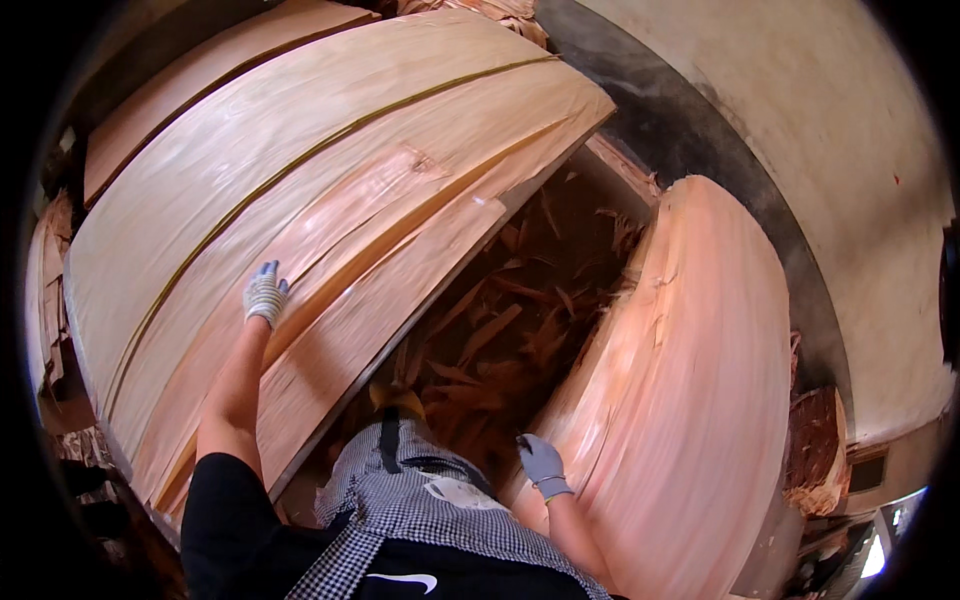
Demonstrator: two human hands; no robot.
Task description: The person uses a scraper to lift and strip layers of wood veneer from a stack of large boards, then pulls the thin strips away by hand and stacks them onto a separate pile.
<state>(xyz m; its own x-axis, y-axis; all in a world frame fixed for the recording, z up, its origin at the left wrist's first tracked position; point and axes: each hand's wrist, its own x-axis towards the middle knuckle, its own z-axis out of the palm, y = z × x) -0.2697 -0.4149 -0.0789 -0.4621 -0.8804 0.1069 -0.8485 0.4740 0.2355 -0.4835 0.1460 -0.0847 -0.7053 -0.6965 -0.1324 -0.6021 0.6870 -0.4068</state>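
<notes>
Left veneer stack runs lengthwise ahead-right beneath extended, empty fingers of your nearer left hand; right hand curled, hold unclear.

The head view comes from the left one of two side-by-side fisheye cameras worn on the person's head, upright and unmirrored. It faces steeply down and forward over the person's own apron, which fills the near middle and lies close below the lens. The left hand and right hand are farther off, both well inside the field. The view is wide enough to take in the left wood-sheet stack, the right wood-sheet stack and the scrap-strewn gap between them. Straight edges bow toward the dark rim.
</notes>
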